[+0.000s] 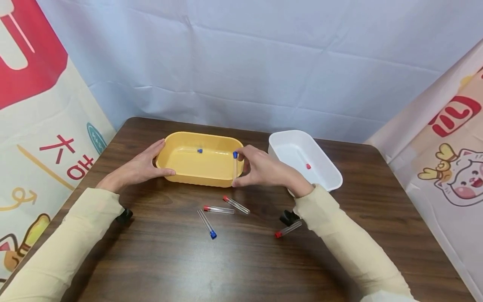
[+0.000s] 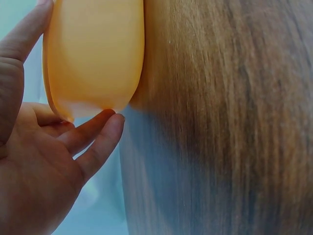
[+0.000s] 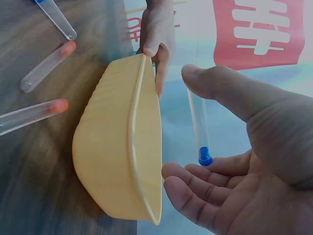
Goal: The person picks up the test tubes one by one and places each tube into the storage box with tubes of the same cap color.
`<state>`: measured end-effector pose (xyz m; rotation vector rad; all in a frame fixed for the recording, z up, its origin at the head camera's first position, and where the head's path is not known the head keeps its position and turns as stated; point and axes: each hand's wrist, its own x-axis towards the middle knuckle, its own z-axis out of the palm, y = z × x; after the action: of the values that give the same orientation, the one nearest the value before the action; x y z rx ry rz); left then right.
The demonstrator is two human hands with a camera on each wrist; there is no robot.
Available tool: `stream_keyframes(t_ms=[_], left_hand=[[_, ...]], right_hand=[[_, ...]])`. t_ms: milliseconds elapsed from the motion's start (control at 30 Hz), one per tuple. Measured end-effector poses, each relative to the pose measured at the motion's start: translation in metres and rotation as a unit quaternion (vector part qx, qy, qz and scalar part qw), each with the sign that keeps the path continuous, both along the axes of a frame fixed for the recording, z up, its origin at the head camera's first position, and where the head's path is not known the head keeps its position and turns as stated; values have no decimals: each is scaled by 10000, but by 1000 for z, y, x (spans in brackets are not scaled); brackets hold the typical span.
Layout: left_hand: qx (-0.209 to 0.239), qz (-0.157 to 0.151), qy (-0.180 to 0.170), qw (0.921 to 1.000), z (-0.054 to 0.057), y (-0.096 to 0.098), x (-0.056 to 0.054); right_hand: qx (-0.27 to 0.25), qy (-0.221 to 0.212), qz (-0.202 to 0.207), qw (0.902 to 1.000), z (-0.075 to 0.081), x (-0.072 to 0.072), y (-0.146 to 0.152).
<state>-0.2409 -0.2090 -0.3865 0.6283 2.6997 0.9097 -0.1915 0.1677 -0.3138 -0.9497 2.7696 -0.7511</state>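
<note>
My left hand (image 1: 137, 167) holds the left end of a yellow plastic basin (image 1: 200, 165), its thumb at the front rim and fingers at the far side. Over the basin's right end, my right hand (image 1: 262, 168) pinches a clear test tube (image 1: 235, 167) lengthwise. Its thumb is at the bare end, with the fingers at the blue cap (image 3: 205, 156). Another blue-capped test tube (image 1: 199, 151) lies inside the yellow basin. Near its front lie two red-capped test tubes, one (image 1: 237, 205) by the other (image 1: 220, 209), and a blue-capped test tube (image 1: 206, 223).
To the right stands a white basin (image 1: 290, 144), a red cap (image 1: 308, 166) showing inside. Another red-capped tube (image 1: 289, 229) lies by my right sleeve (image 1: 347, 239). The dark wooden table (image 1: 170, 260) backs onto a pale cloth, with printed cloths at both sides.
</note>
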Motion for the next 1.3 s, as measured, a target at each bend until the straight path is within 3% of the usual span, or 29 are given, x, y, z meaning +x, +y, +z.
stream_keyframes(t_ms=[733, 1000, 1300], left_hand=[[62, 39, 15, 10000, 1, 2, 1], [112, 73, -85, 9999, 0, 0, 2], [167, 75, -95, 9998, 0, 2, 3]], right_hand=[[412, -668, -456, 9959, -13, -65, -52], [385, -917, -448, 9940, -31, -80, -66], [329, -829, -234, 9957, -43, -86, -79]])
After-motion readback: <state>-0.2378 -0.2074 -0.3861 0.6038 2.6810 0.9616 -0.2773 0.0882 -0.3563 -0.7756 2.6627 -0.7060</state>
